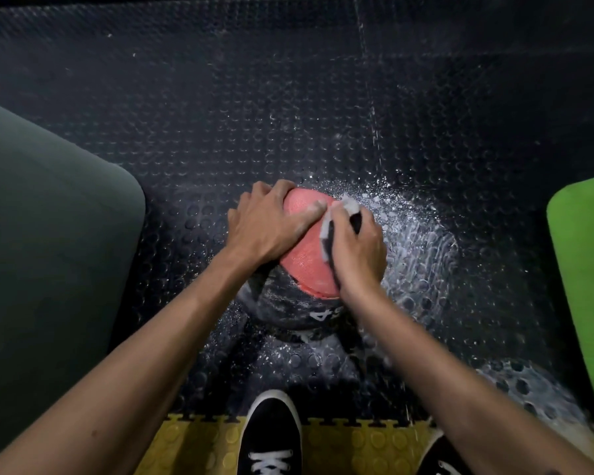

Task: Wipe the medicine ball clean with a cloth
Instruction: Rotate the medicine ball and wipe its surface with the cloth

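Now left hand (268, 224) flat on medicine ball (306, 255); right hand (357, 252) grips cloth (326, 234).

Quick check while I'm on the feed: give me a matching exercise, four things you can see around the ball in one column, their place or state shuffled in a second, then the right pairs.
Things:
1. left hand
2. right hand
3. green mat
4. white powder

Place or state:
A. lies at the right edge of the view
B. scattered on the black floor right of the medicine ball
C. spread on the ball's red panel, steadying it
D. grips the cloth against the ball

Pairs: 1-C, 2-D, 3-A, 4-B
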